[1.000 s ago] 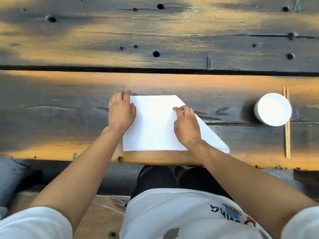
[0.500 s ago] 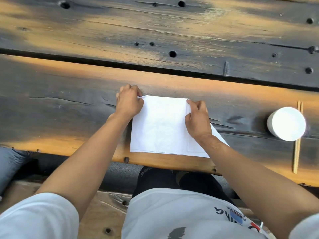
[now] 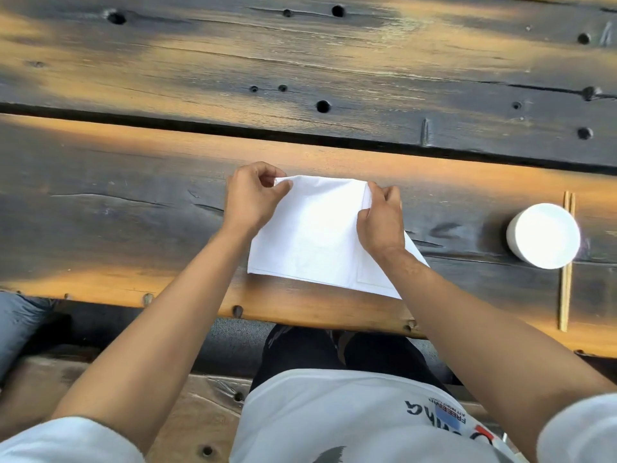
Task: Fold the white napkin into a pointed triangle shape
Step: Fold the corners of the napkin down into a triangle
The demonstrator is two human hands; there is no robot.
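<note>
Wooden table (image 3: 133,228) bears napkin (image 3: 314,235), far corners pinched between fingers (image 3: 283,186).

Napkin (image 3: 314,235) lies on the surface (image 3: 133,228), near its front edge. Left hand (image 3: 248,198) at the napkin's far left corner; right hand (image 3: 380,222) at its far right corner. Cup (image 3: 543,235) stands well right of the napkin, touching the chopsticks (image 3: 566,262) just beyond it.
</note>
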